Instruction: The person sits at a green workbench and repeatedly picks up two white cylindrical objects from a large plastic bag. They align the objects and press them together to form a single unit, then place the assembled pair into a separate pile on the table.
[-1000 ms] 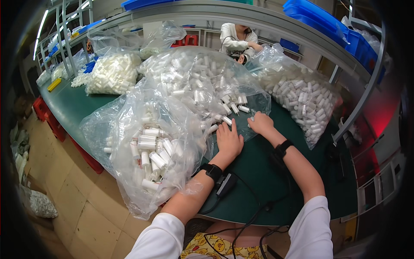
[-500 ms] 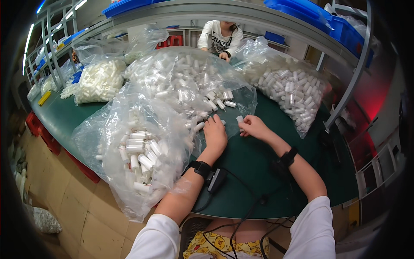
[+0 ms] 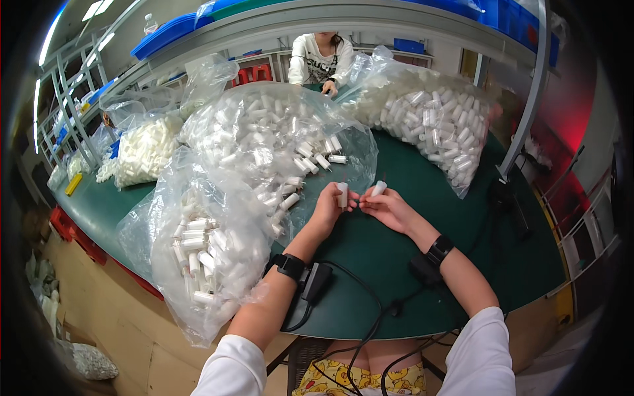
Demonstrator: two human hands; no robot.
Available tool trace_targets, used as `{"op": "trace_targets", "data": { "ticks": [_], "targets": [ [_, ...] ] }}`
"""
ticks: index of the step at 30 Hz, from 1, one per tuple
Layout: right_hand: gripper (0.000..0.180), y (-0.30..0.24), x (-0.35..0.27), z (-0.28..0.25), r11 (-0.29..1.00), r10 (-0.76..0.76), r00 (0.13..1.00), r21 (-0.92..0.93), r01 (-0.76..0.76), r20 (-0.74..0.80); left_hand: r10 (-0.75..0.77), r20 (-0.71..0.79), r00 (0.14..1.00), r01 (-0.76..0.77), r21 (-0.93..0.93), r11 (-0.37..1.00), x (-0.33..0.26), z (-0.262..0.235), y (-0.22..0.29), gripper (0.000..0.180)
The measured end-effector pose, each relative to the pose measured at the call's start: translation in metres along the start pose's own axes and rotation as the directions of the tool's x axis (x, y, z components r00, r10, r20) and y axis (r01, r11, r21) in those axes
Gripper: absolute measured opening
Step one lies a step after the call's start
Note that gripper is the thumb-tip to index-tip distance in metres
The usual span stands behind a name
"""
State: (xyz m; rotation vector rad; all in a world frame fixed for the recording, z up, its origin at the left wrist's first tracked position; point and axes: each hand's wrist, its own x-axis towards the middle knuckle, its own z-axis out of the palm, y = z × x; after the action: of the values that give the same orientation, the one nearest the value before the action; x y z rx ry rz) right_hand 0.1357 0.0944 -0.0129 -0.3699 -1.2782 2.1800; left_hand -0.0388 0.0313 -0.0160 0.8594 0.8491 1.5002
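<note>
My left hand (image 3: 328, 206) is closed on a white cylinder (image 3: 342, 195) with thin wire or pin ends, held upright between thumb and fingers. Close to its right, my right hand (image 3: 388, 208) pinches a white cap-like piece (image 3: 379, 189), tilted, over the green table (image 3: 403, 277). The fingertips of the two hands nearly meet. Beyond my left hand, loose white cylinders (image 3: 322, 161) spill from the mouth of a large clear plastic bag (image 3: 251, 119). Nearer, at my left forearm, lies another clear bag (image 3: 198, 244) holding more such cylinders.
A full bag of white cylinders (image 3: 436, 125) stands at the back right, and a bag of cream pieces (image 3: 148, 148) at the back left. Black cables (image 3: 376, 323) run from my wrist straps. A metal frame (image 3: 528, 99) rises at the right. A person (image 3: 321, 63) sits across the table.
My left hand has drawn back from the loose cylinders with one in its grip. Both hands are now close together, the pieces raised. The view has shifted slightly.
</note>
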Motion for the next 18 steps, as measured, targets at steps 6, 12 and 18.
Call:
{"op": "trace_targets", "data": {
  "ticks": [6,12,18],
  "targets": [
    [0.020,-0.001,-0.004,0.004,0.995,0.004,1.000,-0.098,-0.003,0.002,-0.041,0.092,0.995,0.054,-0.145,0.988,-0.007,0.002,0.008,0.019],
    [0.019,-0.003,-0.005,0.005,0.994,0.006,0.998,-0.110,0.001,0.058,-0.095,0.100,0.990,0.104,-0.097,0.990,-0.008,0.005,0.008,0.026],
    [0.018,-0.009,-0.007,0.012,0.991,0.031,0.999,-0.132,-0.027,0.036,-0.113,0.092,0.989,0.118,-0.048,0.992,-0.010,0.007,0.010,0.032]
  ]
}}
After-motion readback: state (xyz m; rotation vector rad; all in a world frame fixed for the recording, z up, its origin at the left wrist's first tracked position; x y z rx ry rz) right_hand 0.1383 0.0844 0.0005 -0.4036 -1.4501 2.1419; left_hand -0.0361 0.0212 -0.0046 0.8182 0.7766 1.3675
